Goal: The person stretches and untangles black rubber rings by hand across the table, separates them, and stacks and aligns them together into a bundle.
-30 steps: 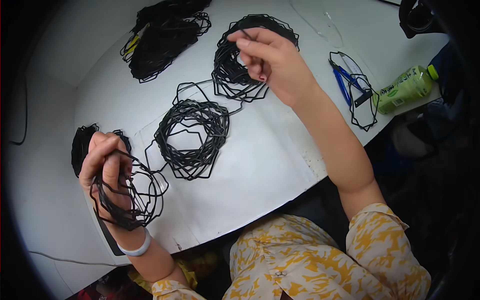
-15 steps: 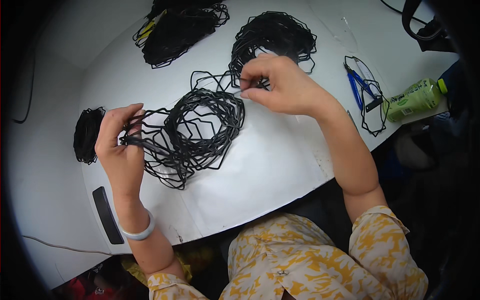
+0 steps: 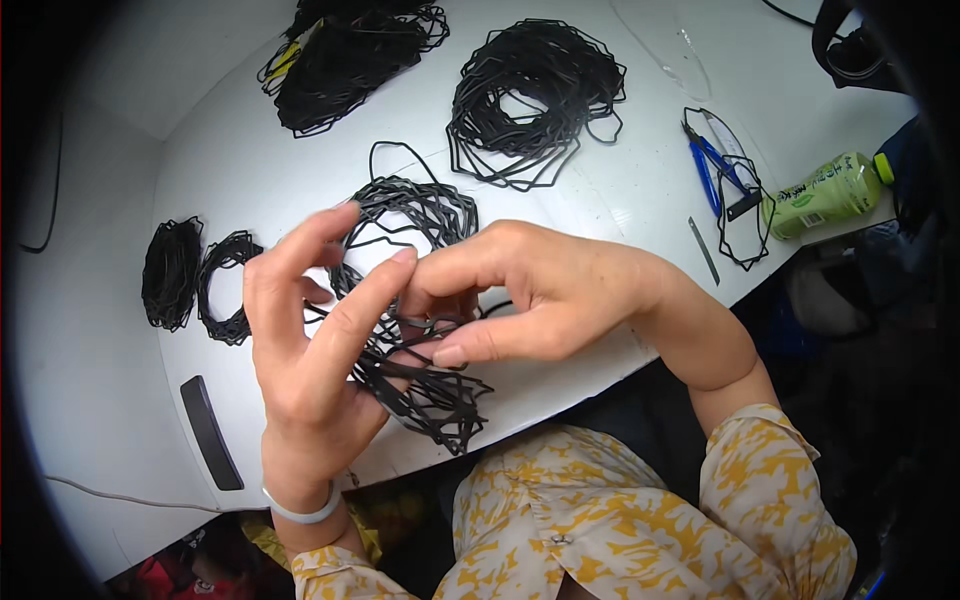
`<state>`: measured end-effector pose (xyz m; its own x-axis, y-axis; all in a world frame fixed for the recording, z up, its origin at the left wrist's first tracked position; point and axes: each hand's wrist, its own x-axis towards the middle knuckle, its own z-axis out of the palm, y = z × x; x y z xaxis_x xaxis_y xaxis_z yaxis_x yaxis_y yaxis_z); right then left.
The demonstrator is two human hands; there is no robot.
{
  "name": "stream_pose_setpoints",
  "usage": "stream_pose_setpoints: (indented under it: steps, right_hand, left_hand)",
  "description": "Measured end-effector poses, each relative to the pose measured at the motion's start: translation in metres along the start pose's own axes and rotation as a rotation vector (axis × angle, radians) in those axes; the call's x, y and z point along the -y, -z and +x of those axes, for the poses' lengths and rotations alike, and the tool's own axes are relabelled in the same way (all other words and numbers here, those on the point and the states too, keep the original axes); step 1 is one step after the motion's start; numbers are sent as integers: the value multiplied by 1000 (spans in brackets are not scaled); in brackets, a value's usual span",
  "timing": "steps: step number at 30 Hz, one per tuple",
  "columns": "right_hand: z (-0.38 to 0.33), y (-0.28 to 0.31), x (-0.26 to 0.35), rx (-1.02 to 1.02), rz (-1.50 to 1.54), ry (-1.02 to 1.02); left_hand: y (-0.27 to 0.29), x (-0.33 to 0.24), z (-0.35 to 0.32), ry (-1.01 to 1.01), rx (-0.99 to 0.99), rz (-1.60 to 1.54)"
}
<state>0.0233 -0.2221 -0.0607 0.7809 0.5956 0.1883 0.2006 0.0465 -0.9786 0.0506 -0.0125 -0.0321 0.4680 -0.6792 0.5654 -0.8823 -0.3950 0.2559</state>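
Thin black zigzag-bent rings hang in a loose bundle point(image 3: 425, 400) near the table's front edge. My right hand point(image 3: 540, 290) pinches this bundle between thumb and fingers. Beside it, my left hand point(image 3: 325, 345) has its thumb and forefinger stretched apart, with the bundle next to its palm; its lower fingers are partly hidden. Just behind both hands lies a round pile of the same black rings point(image 3: 440, 200), partly covered by them. One strand loops out from the pile's far side.
A larger ring pile point(image 3: 540, 90) lies farther back, another heap point(image 3: 350, 75) at back left. Two small coils sit left: a dense one point(image 3: 172, 275) and a thinner one point(image 3: 228, 322). Blue-handled pliers point(image 3: 706, 180), a thin metal strip point(image 3: 703, 250) and a green bottle point(image 3: 825, 198) are at right.
My right hand has come back toward me from beside the far pile. My left hand has moved right, and the two now meet at the bundle, nearer the front edge.
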Motion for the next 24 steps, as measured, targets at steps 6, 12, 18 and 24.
stream_pose_setpoints:
  steps: [6, 12, 18, 24]
  right_hand:
    - [-2, 16, 2, 9, -5, 170]
    - [4, 28, 3, -333, 204, 57]
    - [17, 35, -32, -617, -273, -58]
    - [43, 49, -47, -515, -892, -9]
  left_hand:
    - [5, 20, -9, 167, 84, -609]
    - [27, 32, -10, 603, -29, -1317]
    - [-51, 80, -15, 559, 15, 8]
    - [-70, 101, -20, 415, -14, 163]
